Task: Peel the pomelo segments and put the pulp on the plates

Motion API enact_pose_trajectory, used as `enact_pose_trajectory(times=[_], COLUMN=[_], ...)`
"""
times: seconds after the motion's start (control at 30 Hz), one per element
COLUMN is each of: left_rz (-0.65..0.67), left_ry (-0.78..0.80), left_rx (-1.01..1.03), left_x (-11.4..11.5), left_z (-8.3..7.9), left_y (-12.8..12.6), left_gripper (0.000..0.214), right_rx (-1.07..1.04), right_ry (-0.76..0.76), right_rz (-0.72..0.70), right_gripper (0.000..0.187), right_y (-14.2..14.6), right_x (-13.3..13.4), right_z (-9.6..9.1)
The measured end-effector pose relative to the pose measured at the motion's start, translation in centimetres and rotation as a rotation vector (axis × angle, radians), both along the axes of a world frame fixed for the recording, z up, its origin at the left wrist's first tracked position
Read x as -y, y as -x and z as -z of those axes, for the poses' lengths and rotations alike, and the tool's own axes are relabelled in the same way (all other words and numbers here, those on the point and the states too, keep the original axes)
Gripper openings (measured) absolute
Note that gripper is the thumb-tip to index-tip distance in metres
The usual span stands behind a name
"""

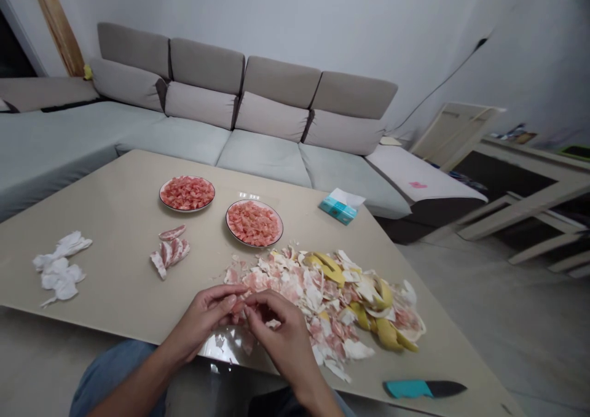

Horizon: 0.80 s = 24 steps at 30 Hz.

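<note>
Close together at the near edge of the table, both hands work on a small piece of pink pomelo flesh (237, 309). My left hand (200, 315) pinches it from the left, with thumb and fingers closed. From the right, my right hand (283, 331) meets it with bent, pinching fingers that partly hide the piece. Just beyond and to the right spreads a heap of torn white and pink membrane (295, 285), mixed with yellow pomelo rind (389, 334). Several unpeeled pomelo segments (173, 252) lie to the left. Picked pink pulp fills a left plate (177, 209) and a right plate (244, 241).
A knife (408, 389) with a teal handle and dark blade lies near the right front edge. Crumpled white tissues (59, 276) are at the left, a blue tissue box (338, 208) at the back right. Behind the table (115, 220) stands a grey sofa (262, 150).
</note>
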<state>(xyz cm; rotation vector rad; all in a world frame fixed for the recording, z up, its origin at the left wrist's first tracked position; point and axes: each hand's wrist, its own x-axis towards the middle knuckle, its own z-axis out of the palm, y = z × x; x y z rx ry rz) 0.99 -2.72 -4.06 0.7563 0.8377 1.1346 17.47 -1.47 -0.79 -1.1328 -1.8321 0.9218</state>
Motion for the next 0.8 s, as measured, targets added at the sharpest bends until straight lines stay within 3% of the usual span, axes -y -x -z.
enact_pose_trajectory(times=[0.2,0.4,0.8], left_rz=[0.006,0.027,0.021], left_ry=[0.015,0.029,0.009], left_rx=[0.035,0.004,-0.101], left_x=[0.1,0.0,-0.1], left_z=[0.1,0.1,-0.1], left_y=[-0.1,-0.2,-0.2], left_gripper=[0.024,0.036,0.036], right_rx=[0.033,0.029,0.077], right_ry=[-0.014,-0.031,-0.107], right_rz=[0.012,0.028,0.043], right_gripper=[0.015,0.013,0.015], right_y=[-0.2,-0.3,-0.1], right_x=[0.0,0.0,-0.1], right_z=[0.3,0.6,1.2])
